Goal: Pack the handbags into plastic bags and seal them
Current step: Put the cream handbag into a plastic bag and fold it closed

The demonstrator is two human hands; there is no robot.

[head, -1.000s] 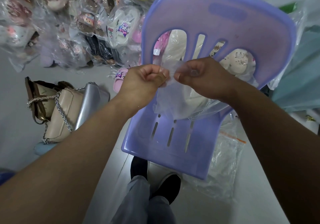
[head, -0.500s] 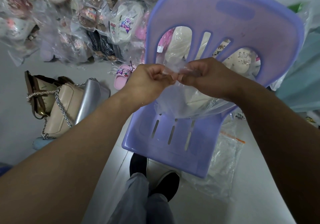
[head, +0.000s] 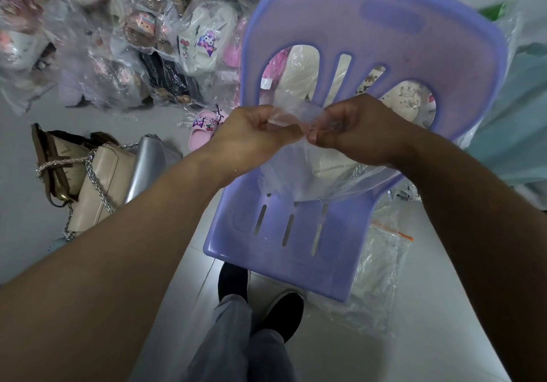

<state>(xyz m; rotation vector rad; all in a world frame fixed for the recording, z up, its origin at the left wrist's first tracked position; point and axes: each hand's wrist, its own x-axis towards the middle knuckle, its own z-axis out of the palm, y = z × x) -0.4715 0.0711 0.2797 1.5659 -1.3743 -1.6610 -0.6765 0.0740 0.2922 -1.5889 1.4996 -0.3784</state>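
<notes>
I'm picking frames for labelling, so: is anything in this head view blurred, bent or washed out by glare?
Head view: left hand, right hand and the plastic bag they pinch look sharp; wrapped goods at upper left are smeared and glinting; the purple chair bows with wide-angle distortion; the floor under it shows a bright sheen.

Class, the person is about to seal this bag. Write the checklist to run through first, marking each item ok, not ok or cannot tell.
1. Handbag inside the plastic bag: ok.
2. Left hand and right hand both pinch the bag's mouth: ok.
3. Bag's weight rests on the chair seat: ok.
4. Mouth edges lined up across the whole width: cannot tell, the fingers hide them.
5. Chain fully tucked inside: cannot tell.
6. Spare bags lie beside the chair for the unpacked handbags: ok.
</notes>
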